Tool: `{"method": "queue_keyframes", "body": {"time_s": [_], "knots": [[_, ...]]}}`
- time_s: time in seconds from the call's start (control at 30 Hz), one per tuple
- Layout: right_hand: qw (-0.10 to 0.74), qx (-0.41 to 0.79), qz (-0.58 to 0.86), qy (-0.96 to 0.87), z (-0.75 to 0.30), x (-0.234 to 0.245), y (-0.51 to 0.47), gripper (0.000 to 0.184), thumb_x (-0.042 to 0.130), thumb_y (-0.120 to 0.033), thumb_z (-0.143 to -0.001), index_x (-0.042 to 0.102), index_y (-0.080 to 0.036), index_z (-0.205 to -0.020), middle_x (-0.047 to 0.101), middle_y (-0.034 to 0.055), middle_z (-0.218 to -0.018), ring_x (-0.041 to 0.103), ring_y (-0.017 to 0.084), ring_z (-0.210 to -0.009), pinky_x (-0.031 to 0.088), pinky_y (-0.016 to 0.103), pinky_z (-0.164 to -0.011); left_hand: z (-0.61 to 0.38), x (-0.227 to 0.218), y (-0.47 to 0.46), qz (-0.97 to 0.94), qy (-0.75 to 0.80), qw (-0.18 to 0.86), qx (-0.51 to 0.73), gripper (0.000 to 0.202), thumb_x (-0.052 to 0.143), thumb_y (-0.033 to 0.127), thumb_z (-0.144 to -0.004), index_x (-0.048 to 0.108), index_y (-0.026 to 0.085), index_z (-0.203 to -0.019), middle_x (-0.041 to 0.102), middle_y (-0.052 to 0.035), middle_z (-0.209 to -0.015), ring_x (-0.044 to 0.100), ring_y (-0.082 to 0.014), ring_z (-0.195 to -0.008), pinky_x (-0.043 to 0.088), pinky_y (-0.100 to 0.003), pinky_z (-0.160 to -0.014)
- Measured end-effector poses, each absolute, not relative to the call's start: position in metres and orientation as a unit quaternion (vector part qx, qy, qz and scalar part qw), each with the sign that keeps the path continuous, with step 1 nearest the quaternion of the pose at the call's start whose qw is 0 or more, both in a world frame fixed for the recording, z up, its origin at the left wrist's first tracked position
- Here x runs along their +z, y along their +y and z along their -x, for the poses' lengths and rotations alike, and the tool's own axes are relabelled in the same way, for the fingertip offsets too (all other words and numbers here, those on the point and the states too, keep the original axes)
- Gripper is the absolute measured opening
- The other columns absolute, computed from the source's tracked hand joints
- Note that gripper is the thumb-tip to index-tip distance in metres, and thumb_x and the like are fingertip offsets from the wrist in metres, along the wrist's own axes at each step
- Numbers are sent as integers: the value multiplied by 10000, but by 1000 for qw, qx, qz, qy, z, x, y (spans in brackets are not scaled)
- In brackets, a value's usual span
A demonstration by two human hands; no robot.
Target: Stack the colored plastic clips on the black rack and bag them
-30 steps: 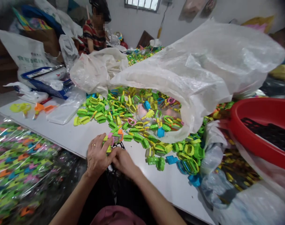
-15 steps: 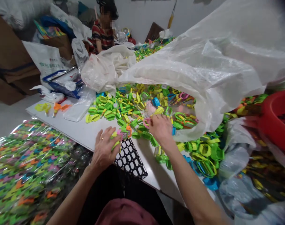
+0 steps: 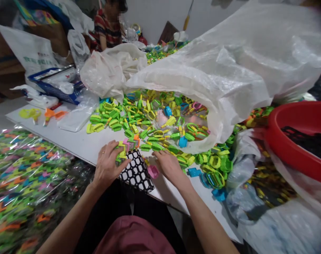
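A black grid tray (image 3: 137, 173) lies at the table's near edge, with yellow, pink and orange watch-shaped plastic toys along its far left side. Curved over the tray's left end, my left hand (image 3: 107, 164) has its thumb on the grid and its fingers by a yellow toy watch (image 3: 121, 150). My right hand (image 3: 168, 164) is just right of the tray, its fingers bent down and the thumb hidden. Beside its fingertips shows a pink toy watch (image 3: 153, 171), which it seems to hold. Beyond both hands spreads a pile of green and yellow toy watches (image 3: 118, 114).
A large white plastic sack (image 3: 215, 81) gapes over the pile. At right stands a red basin (image 3: 287, 141) with black grids inside. A blue basket (image 3: 54, 86) sits at back left. Filled clear bags (image 3: 30, 183) lie left of the table. Another person (image 3: 107, 26) sits behind.
My right hand has come back from the pile toward the tray, and the pink toy watch has moved with it. My left hand stays at the tray's left end. The camera view has shifted right.
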State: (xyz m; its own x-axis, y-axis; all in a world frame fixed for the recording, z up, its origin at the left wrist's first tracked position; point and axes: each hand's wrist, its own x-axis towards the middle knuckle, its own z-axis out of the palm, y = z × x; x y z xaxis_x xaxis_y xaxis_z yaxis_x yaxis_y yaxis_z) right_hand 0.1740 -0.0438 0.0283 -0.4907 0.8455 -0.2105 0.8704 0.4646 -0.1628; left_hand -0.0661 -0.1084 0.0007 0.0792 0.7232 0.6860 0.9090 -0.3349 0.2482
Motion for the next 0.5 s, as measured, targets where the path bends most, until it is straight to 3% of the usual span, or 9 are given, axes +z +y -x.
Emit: {"method": "queue_keyframes", "body": {"time_s": [0.13, 0.27, 0.4, 0.5], "knots": [[43, -178, -275, 944, -170, 7, -17, 194, 544, -182, -959, 693, -227, -1074, 626, 70, -1091, 587, 173, -927, 440, 253, -749, 62, -6, -106, 714, -574, 76, -394, 330, 623, 425, -908, 618, 175, -1124, 611, -134, -1228, 540, -302, -1248, 469, -445, -1025], [17, -213, -209, 954, -184, -15, -4, 192, 531, -214, -970, 712, -208, -1031, 599, 81, -1087, 566, 175, -922, 454, 273, -767, 64, -11, -106, 706, -577, 28, -410, 322, 627, 404, -909, 636, 186, -1146, 579, -123, -1277, 509, -299, -1277, 463, -456, -1048], [-107, -276, -226, 928, -202, -8, -9, 221, 493, -164, -952, 706, -189, -1006, 611, 93, -1062, 576, 184, -950, 471, 296, -804, 62, -13, -107, 713, -587, 14, -382, 329, 606, 397, -921, 639, 216, -1193, 520, -120, -1333, 459, -314, -1314, 443, -491, -1068], [-245, -396, -301, 832, -188, -1, -29, 193, 508, -233, -945, 661, -185, -1053, 642, 86, -1044, 606, 185, -918, 500, 294, -774, 59, -13, -107, 715, -596, 26, -365, 337, 590, 378, -931, 618, 223, -1229, 493, -123, -1354, 433, -317, -1331, 430, -496, -1080]]}}
